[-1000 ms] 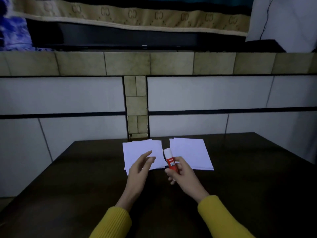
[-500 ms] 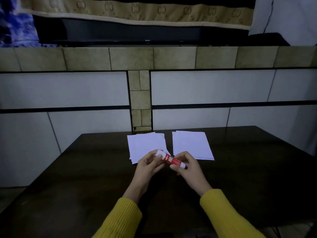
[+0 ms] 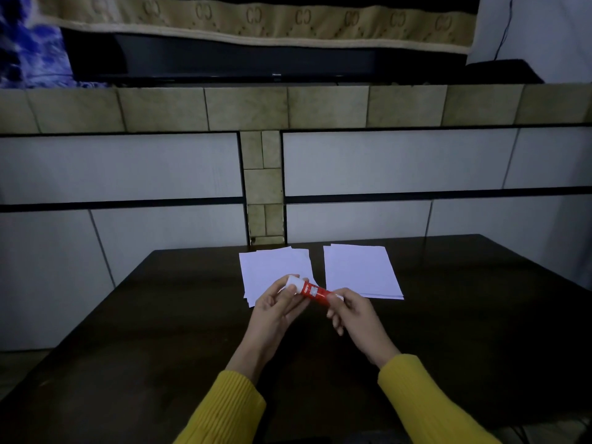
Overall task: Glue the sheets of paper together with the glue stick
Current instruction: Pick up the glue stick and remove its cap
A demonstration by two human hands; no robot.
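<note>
- The glue stick (image 3: pixel 309 290) is being held up off the table (image 3: pixel 160 331) between both hands, lying nearly level, just in front of the near edge of the left paper stack (image 3: pixel 274 270).
- The white cap end is being pinched by the left hand (image 3: pixel 275 307), fingers closed around it; the red barrel is being gripped at its other end by the right hand (image 3: pixel 352 310).
- Looks like the cap is being worked off, so no gluing is being done yet, as far as can be judged.
- The right paper stack (image 3: pixel 362 272) is being left untouched, well clear of both hands.
- Stuff that could be going wrong from here: the cap being yanked too hard and flung off the table, or the barrel being squeezed so loosely it slips and gets dropped onto the sheets.
- The left stack is already fanned a bit, so it's probably getting knocked further askew if a wrist is being dragged across it.
</note>
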